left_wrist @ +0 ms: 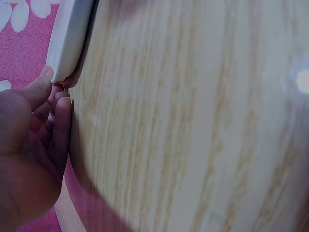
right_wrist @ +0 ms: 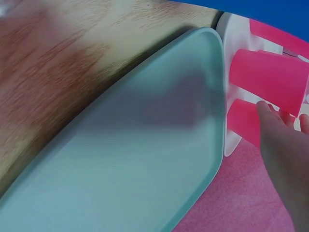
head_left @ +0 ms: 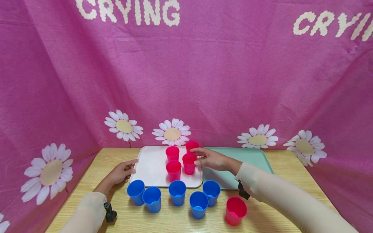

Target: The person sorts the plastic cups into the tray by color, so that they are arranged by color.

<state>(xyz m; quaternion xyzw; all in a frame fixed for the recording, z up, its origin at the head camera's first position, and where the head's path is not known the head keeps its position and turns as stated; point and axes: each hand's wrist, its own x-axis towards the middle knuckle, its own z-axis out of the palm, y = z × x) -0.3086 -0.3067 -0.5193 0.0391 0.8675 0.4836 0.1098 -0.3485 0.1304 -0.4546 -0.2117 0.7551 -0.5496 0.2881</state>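
Observation:
My left hand (head_left: 122, 172) is at the left edge of a white tray (head_left: 151, 168). In the left wrist view its thumb lies on the rim of the tray (left_wrist: 72, 38) and bent fingers sit just below, pinching the edge. Four-sided and flat, that tray bears several upright red cups, among them a front one (head_left: 174, 171), a left one (head_left: 172, 153), a right one (head_left: 189, 164) and a back one (head_left: 191, 145). My right hand (head_left: 214, 160) hovers beside the right and back cups, fingers extended and thumb apart. In the right wrist view the fingertips partly hide behind a red cup (right_wrist: 268, 79).
A green tray (head_left: 239, 155) adjoins the white one on its right, under my right forearm. Several blue cups (head_left: 177, 193) stand in a loose row along the front of the wooden table (head_left: 116, 207). Another red cup (head_left: 236, 212) stands at front right. Pink flowered cloth (head_left: 204, 81) hangs behind.

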